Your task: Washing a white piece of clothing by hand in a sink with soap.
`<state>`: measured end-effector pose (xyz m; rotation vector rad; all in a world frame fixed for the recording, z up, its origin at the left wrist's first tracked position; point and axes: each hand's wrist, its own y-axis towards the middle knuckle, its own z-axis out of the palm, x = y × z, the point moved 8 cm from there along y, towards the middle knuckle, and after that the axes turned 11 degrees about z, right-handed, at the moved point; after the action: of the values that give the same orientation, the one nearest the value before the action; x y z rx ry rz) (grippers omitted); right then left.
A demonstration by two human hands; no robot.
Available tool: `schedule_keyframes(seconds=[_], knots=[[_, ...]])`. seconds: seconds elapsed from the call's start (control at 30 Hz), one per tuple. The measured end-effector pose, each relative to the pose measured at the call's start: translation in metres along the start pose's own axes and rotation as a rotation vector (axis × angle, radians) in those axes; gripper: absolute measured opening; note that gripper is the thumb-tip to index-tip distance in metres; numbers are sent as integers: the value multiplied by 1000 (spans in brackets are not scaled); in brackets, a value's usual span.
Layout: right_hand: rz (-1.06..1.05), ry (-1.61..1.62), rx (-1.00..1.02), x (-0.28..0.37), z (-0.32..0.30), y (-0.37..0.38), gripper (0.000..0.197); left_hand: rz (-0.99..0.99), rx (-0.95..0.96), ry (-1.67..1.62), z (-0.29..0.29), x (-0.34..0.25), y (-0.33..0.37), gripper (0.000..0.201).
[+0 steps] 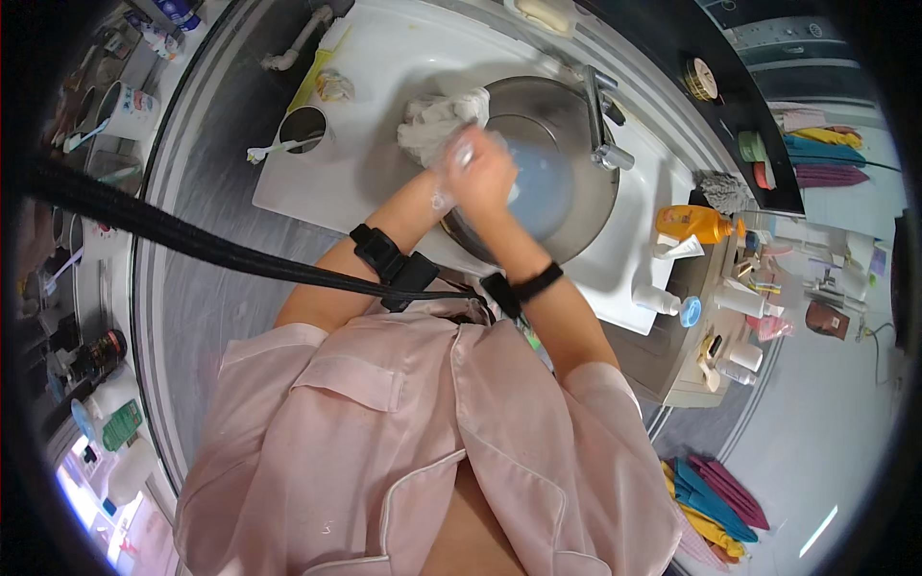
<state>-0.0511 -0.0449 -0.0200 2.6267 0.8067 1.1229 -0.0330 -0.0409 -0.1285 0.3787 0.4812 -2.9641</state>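
Observation:
My two hands meet over the left rim of the round metal basin (pixel 600 216), blurred by motion. My right hand (pixel 488 175) looks curled in front of my left hand (pixel 448 182), hiding most of its fingers. White suds show on the skin near the left wrist. Right behind the hands a wet, bunched white cloth (pixel 423 130) lies partly on the white counter and partly against the basin's rim. Whether either hand touches the cloth, I cannot tell. Bluish, cloudy water (pixel 549 187) shows inside the basin.
A metal faucet (pixel 597 120) reaches over the basin's right side. On the left stand a cup (pixel 305 127) with a toothbrush and a crumpled wrapper (pixel 333 84). An orange bottle (pixel 690 223) and a white bottle (pixel 656 299) are at the right. A black strap (pixel 211 235) crosses before me.

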Motion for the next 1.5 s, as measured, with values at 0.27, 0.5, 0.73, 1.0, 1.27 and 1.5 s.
schedule_keyframes(seconds=[0.27,0.5,0.73,1.0,1.27,1.5], knots=[[418,-124,-102,-47,-8,33,17,-23,-141,-14,-13,3,16,35],[-144,46,87,54,7,-10,17,-32,276,-6,-29,-17,20,29],[251,-152,-63,-19,2,60,17,11,152,-172,15,-12,30,26],[-86,-39,162,35,7,6,16,-66,390,-233,-1,6,60,31],[330,-206,-22,-62,-6,67,21,82,44,74,31,-10,29,29],[12,70,85,-13,10,15,20,8,363,-285,16,-16,11,27]])
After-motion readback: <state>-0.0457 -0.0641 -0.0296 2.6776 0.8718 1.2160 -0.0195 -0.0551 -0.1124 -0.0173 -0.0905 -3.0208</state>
